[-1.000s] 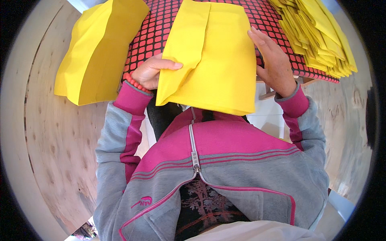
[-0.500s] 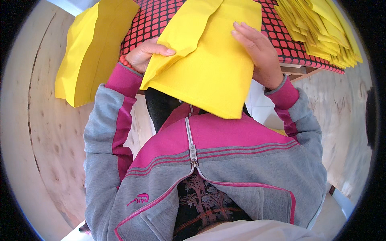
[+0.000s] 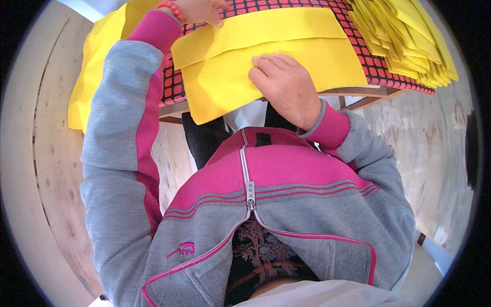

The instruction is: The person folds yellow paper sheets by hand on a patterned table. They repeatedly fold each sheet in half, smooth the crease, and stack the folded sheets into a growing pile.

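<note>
A folded yellow cloth piece [image 3: 317, 66], felt-like, lies crosswise at the table's near side. A band of it is folded along the far side, and its front corner hangs over the edge. My right hand [image 3: 286, 87] rests palm down on its middle, fingers lying on the cloth. Beyond the far left corner, close to the upper picture edge, is my left hand [image 3: 197, 10], with a red bead bracelet at the wrist. Its thumb and a finger are apart with nothing visible between them; part of the hand is cut off.
The table [image 3: 376, 66] has a red and black patterned cover. Several yellow pieces [image 3: 409, 46] form a stack at the far right. Another yellow piece [image 3: 94, 71] hangs over the left side. Pale wooden boards [image 3: 56, 153] stand to the left.
The yellow piece has turned from lengthwise to crosswise and been laid on the table. My left hand has let go and moved up and away; my right hand has come down onto the cloth.
</note>
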`<action>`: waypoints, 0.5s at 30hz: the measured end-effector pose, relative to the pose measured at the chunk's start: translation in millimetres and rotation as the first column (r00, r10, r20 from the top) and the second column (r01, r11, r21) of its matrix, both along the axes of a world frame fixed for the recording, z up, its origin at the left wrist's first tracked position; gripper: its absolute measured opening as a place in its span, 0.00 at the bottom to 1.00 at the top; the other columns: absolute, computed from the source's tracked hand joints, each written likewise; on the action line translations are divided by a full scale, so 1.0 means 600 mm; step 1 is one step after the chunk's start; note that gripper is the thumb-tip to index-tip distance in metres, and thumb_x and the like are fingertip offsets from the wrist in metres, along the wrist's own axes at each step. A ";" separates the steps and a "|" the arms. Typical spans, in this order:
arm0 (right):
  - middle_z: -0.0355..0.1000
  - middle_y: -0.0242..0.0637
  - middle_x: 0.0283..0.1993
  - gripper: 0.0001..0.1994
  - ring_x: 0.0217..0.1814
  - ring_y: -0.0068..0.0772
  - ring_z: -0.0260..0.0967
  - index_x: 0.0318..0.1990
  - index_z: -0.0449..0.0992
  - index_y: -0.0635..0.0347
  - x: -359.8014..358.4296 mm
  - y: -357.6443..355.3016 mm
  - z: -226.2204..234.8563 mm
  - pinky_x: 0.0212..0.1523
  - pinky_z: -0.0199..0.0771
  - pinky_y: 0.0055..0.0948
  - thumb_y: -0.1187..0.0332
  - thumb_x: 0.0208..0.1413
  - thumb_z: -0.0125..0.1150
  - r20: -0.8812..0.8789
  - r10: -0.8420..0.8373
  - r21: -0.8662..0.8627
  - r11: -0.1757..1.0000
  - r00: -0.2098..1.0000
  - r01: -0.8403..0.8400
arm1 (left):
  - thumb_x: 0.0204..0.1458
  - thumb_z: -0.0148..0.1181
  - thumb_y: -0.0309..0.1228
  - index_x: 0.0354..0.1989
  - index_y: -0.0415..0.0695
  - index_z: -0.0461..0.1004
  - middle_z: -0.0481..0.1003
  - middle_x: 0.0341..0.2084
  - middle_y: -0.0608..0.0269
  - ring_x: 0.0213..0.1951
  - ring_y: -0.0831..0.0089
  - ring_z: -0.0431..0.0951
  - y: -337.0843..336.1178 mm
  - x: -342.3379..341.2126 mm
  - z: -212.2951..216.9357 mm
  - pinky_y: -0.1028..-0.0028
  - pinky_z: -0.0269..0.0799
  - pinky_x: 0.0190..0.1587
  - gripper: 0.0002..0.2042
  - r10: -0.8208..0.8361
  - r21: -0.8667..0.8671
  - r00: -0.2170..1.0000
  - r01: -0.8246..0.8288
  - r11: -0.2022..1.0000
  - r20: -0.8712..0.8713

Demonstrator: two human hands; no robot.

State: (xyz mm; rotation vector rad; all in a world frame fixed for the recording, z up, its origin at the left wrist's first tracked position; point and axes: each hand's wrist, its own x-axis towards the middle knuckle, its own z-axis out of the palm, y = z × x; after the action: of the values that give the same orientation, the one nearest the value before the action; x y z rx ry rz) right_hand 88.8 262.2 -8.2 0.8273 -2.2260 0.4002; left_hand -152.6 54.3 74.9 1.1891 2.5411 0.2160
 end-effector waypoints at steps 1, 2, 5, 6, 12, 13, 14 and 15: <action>0.71 0.40 0.33 0.05 0.42 0.41 0.74 0.32 0.71 0.57 -0.002 -0.007 0.002 0.46 0.74 0.39 0.68 0.48 0.56 0.028 -0.019 0.003 1.000 0.999 0.018 | 0.53 0.69 0.35 0.57 0.36 0.74 0.81 0.44 0.57 0.45 0.65 0.79 0.015 0.006 -0.005 0.66 0.76 0.49 0.25 0.036 -0.104 0.998 -0.040 0.994 -0.044; 0.70 0.39 0.32 0.05 0.40 0.41 0.74 0.32 0.71 0.57 -0.003 -0.010 0.005 0.44 0.74 0.39 0.68 0.48 0.56 0.054 -0.021 -0.010 1.000 0.998 0.022 | 0.54 0.68 0.36 0.57 0.36 0.74 0.80 0.46 0.55 0.47 0.64 0.79 0.020 0.025 -0.014 0.66 0.75 0.51 0.25 0.032 -0.025 0.993 -0.035 0.999 -0.115; 0.69 0.38 0.30 0.04 0.37 0.41 0.74 0.31 0.71 0.56 -0.009 -0.009 0.015 0.38 0.74 0.38 0.68 0.48 0.56 0.095 -0.035 -0.014 0.999 0.995 0.036 | 0.57 0.63 0.38 0.56 0.37 0.75 0.78 0.52 0.47 0.52 0.59 0.80 0.024 0.116 -0.024 0.66 0.73 0.56 0.22 -0.035 0.165 0.914 0.111 0.980 -0.404; 0.69 0.37 0.30 0.04 0.37 0.41 0.74 0.31 0.71 0.56 -0.008 -0.008 0.017 0.37 0.74 0.37 0.68 0.48 0.56 0.118 -0.039 -0.006 0.999 0.992 0.040 | 0.57 0.63 0.37 0.57 0.37 0.75 0.78 0.52 0.47 0.53 0.58 0.79 0.013 0.164 -0.026 0.65 0.73 0.57 0.22 0.021 0.252 0.934 0.075 0.965 -0.358; 0.71 0.38 0.28 0.04 0.35 0.41 0.76 0.32 0.73 0.56 -0.007 -0.011 0.024 0.31 0.75 0.37 0.68 0.49 0.57 0.196 -0.064 -0.040 0.997 0.978 0.073 | 0.48 0.68 0.36 0.56 0.38 0.72 0.78 0.49 0.52 0.51 0.56 0.78 -0.009 0.393 -0.036 0.51 0.64 0.63 0.27 0.188 0.310 0.851 -0.032 0.950 -0.491; 0.72 0.38 0.28 0.04 0.34 0.40 0.76 0.32 0.73 0.56 -0.008 -0.013 0.026 0.30 0.75 0.37 0.67 0.50 0.57 0.203 -0.074 -0.038 0.996 0.976 0.084 | 0.48 0.67 0.35 0.56 0.39 0.72 0.78 0.48 0.53 0.51 0.57 0.78 -0.005 0.399 -0.040 0.52 0.64 0.63 0.26 0.219 0.299 0.827 -0.065 0.952 -0.518; 0.72 0.38 0.28 0.04 0.33 0.40 0.76 0.32 0.74 0.56 -0.008 -0.015 0.029 0.30 0.76 0.37 0.67 0.50 0.57 0.210 -0.094 -0.017 0.995 0.973 0.100 | 0.47 0.67 0.33 0.55 0.39 0.73 0.78 0.48 0.54 0.51 0.58 0.78 0.001 0.402 -0.046 0.52 0.64 0.64 0.25 0.247 0.290 0.801 -0.096 0.952 -0.545; 0.73 0.38 0.27 0.04 0.32 0.40 0.77 0.32 0.74 0.56 -0.008 -0.018 0.031 0.30 0.76 0.37 0.67 0.50 0.57 0.213 -0.116 -0.001 0.993 0.970 0.119 | 0.47 0.66 0.31 0.55 0.40 0.73 0.78 0.48 0.55 0.51 0.59 0.79 0.006 0.402 -0.051 0.53 0.64 0.64 0.24 0.269 0.271 0.777 -0.132 0.953 -0.568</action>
State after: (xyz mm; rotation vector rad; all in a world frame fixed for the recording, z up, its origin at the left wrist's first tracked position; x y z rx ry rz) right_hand 83.9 251.7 10.7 0.6675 -2.4533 0.4652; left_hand 88.6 57.7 44.0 1.2004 3.2905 0.1904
